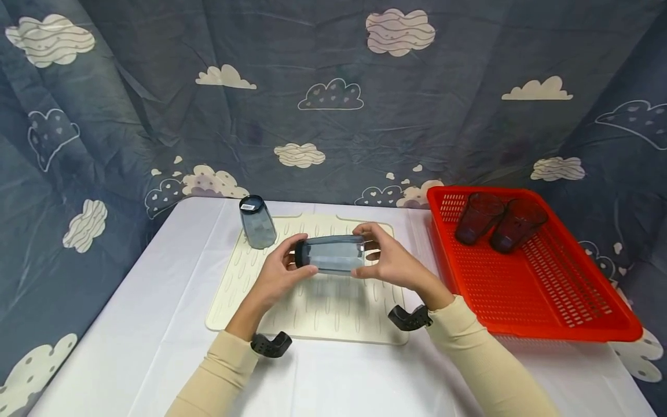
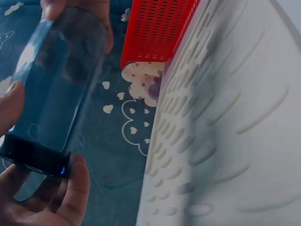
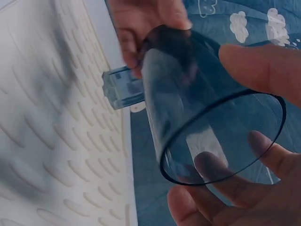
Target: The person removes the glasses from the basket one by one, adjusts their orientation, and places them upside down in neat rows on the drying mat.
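A blue-tinted drinking glass lies sideways in the air above a cream drying mat, held between both hands. My left hand grips its thick dark base, thumb on the near side. At the open rim, my right hand holds the other end; the right wrist view shows its thumb outside the rim and fingers curled round the far side. A second blue glass stands upside down on the mat's back left corner, base up with a white label on it.
To the right, a red plastic basket with perforated walls holds two dark-looking glasses leaning at its back end. White cloth covers the table. Behind hangs a dark blue curtain with cloud prints.
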Motion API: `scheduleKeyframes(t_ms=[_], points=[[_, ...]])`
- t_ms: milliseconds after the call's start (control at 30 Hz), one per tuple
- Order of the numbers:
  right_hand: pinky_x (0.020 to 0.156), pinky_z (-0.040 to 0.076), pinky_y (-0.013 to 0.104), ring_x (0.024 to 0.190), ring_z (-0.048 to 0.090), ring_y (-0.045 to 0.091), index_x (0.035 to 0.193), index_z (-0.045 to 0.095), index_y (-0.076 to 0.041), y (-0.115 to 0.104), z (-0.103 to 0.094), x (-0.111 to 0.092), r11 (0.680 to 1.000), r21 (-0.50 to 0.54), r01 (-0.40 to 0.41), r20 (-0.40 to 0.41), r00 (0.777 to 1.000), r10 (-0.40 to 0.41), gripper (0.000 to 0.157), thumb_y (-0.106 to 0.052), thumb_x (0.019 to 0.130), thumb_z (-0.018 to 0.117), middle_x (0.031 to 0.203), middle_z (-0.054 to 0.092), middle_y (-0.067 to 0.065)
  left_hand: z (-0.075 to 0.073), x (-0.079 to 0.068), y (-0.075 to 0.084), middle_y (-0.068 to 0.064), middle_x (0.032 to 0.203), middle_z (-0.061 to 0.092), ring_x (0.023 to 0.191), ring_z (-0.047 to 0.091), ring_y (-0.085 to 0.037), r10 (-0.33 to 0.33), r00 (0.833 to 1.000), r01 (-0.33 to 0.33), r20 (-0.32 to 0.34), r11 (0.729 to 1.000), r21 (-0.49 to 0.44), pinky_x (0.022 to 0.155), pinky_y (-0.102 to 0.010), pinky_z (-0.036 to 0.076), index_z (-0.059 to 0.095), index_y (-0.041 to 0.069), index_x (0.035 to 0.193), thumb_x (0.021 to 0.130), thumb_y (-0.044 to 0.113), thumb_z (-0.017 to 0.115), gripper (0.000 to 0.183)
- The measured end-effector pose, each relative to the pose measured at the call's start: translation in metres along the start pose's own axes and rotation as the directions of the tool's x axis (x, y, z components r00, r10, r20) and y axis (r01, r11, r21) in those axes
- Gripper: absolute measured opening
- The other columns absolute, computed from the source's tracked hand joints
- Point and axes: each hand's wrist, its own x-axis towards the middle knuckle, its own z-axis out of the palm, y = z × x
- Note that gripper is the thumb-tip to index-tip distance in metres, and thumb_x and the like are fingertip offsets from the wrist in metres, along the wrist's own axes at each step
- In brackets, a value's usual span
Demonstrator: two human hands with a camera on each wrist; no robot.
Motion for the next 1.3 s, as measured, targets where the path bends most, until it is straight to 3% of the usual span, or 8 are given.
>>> scheduleKeyframes(t_ms=[167,333,533,800,1033,1300], points=[[0.097,0.051,0.049,0.114,0.058,0.032,0.133,0.043,-0.006,0.004,0.003,-0.001,0.999,0.036,-0.002,0.039,0.999,0.001,0.072,-0.005,0.073,0.082,0.132,0.055,0.018,-0.008,0.001,0.016,-0.018,0.136,0.051,0.105,0.060,-0.024,0.058,0.998,-0.061,0.037,0.993,0.097,0.092,-0.034,0.053,0.044,0.015,0.148,0.084,0.008,0.078,0.073],[0.094,0.051,0.046,0.111,0.058,0.029,0.133,0.042,-0.009,0.006,0.007,0.001,0.999,0.054,0.005,0.047,0.999,-0.007,0.073,-0.004,0.071,0.081,0.131,0.055,0.015,-0.016,0.004,0.032,-0.018,0.137,0.052,0.110,0.060,-0.032,0.085,0.993,-0.100,0.083,0.976,0.194,0.093,-0.042,0.054,0.043,0.015,0.148,0.085,0.012,0.077,0.072],[0.088,0.052,0.038,0.107,0.059,0.029,0.133,0.040,-0.009,0.004,0.011,0.001,0.996,0.083,0.032,0.037,0.999,-0.035,0.076,-0.004,0.071,0.083,0.128,0.053,0.017,-0.022,0.009,0.057,-0.017,0.139,0.051,0.109,0.059,-0.032,0.101,0.988,-0.132,0.118,0.946,0.297,0.091,-0.043,0.055,0.040,0.012,0.150,0.084,0.015,0.078,0.076],[0.089,0.052,0.038,0.108,0.058,0.027,0.133,0.035,-0.008,0.007,0.017,0.005,0.986,0.156,0.058,0.002,0.998,-0.059,0.080,0.003,0.070,0.083,0.124,0.053,0.016,-0.022,0.019,0.084,-0.013,0.136,0.052,0.111,0.056,-0.027,0.175,0.971,-0.229,0.161,0.870,0.437,0.098,-0.045,0.052,0.045,0.011,0.148,0.084,0.020,0.079,0.073],[0.093,0.054,0.048,0.114,0.057,0.029,0.133,0.032,-0.006,0.007,0.017,0.006,0.976,0.204,0.077,-0.019,0.997,-0.074,0.082,0.007,0.069,0.083,0.126,0.050,0.016,-0.020,0.023,0.096,-0.011,0.122,0.053,0.102,0.053,-0.023,0.185,0.969,-0.242,0.167,0.857,0.454,0.093,-0.039,0.052,0.051,0.013,0.143,0.081,0.020,0.081,0.069],[0.091,0.052,0.038,0.112,0.058,0.030,0.132,0.034,-0.007,0.005,0.018,0.009,0.981,0.184,0.067,-0.027,0.998,-0.063,0.080,0.005,0.069,0.083,0.126,0.054,0.017,-0.025,0.024,0.108,-0.009,0.123,0.058,0.098,0.053,-0.025,0.136,0.971,-0.221,0.195,0.818,0.531,0.080,-0.036,0.049,0.052,0.017,0.141,0.082,0.026,0.081,0.066]])
